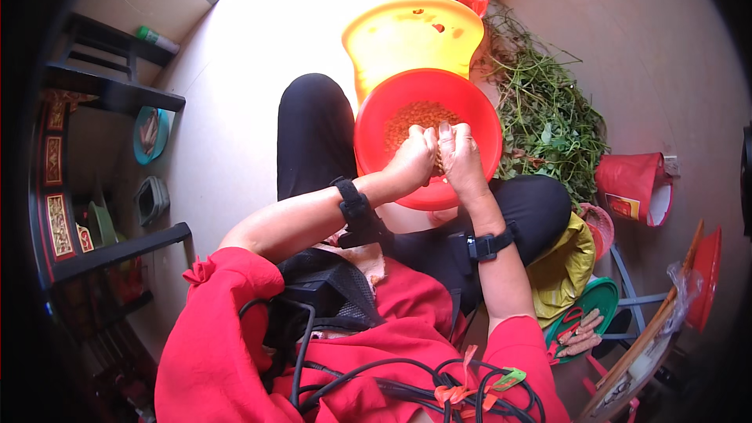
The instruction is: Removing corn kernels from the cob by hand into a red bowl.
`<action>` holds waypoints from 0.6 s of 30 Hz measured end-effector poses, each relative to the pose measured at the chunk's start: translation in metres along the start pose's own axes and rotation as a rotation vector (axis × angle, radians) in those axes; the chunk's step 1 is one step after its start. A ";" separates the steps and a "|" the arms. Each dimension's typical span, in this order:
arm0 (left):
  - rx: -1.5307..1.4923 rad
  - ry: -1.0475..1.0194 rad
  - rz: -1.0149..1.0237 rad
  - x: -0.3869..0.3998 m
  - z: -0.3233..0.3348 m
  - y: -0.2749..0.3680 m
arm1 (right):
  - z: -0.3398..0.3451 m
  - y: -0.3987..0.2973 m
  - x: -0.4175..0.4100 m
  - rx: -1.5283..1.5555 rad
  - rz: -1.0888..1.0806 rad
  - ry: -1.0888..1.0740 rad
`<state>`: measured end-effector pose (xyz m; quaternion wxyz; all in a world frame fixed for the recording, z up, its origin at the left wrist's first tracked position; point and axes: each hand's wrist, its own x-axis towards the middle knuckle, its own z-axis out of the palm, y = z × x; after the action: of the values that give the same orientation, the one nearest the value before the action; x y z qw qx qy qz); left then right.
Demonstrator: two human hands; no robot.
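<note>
A red plastic basin (486,129) rests before me between my knees, with orange corn kernels (420,114) spread over its bottom. Above the near part of the basin, my left hand (416,155) and my right hand (461,155) are held close together, fingers curled in. Between them shows a strip of what looks like a corn cob (437,163); the hands hide most of it. A strap is fastened around each forearm.
A yellow plastic stool or chair (411,41) stands beyond the basin. To the right are a heap of green stems and leaves (546,123), a red bin (631,185), a yellow sack (564,270) and a green basin (608,294) with stripped cobs (581,338). Dark wooden furniture (117,252) lines the left.
</note>
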<state>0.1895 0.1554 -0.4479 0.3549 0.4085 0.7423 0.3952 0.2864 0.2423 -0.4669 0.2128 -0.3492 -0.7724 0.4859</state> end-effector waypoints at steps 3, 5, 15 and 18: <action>-0.324 -0.105 -0.223 -0.002 -0.006 0.006 | -0.005 -0.002 0.002 -0.131 -0.001 0.040; -0.501 -0.229 -0.271 -0.001 -0.017 0.012 | -0.008 -0.005 0.005 -0.058 0.099 0.052; -0.289 -0.283 -0.078 -0.001 -0.015 0.020 | -0.008 -0.010 0.006 -0.082 0.263 0.227; -0.294 -0.195 -0.106 0.004 -0.003 0.022 | -0.007 0.002 0.008 -0.193 0.144 0.299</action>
<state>0.1926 0.1662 -0.4288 0.5013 0.3490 0.6592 0.4386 0.2860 0.2534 -0.4654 0.2556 -0.4907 -0.7483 0.3660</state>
